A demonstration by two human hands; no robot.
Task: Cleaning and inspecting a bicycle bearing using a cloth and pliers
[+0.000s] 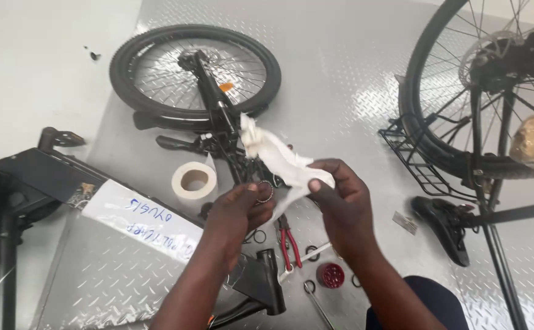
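Bearing ring [265, 192]: small, metal, pinched in the left hand [240, 211] above the floor [352, 91]. Right hand [339, 198] clamped on a crumpled white rag [276, 157] just beside it. Below: red-handled pliers [287, 241], tape roll [194, 179], front wheel [195, 70].

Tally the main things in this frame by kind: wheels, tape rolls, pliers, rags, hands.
Bicycle wheels: 2, one lying flat, one upright
Tape rolls: 1, cream
Pliers: 1, red-handled
White rags: 1, in the right hand
Bearing rings: 1, in the left hand
Hands: 2
Total: 8
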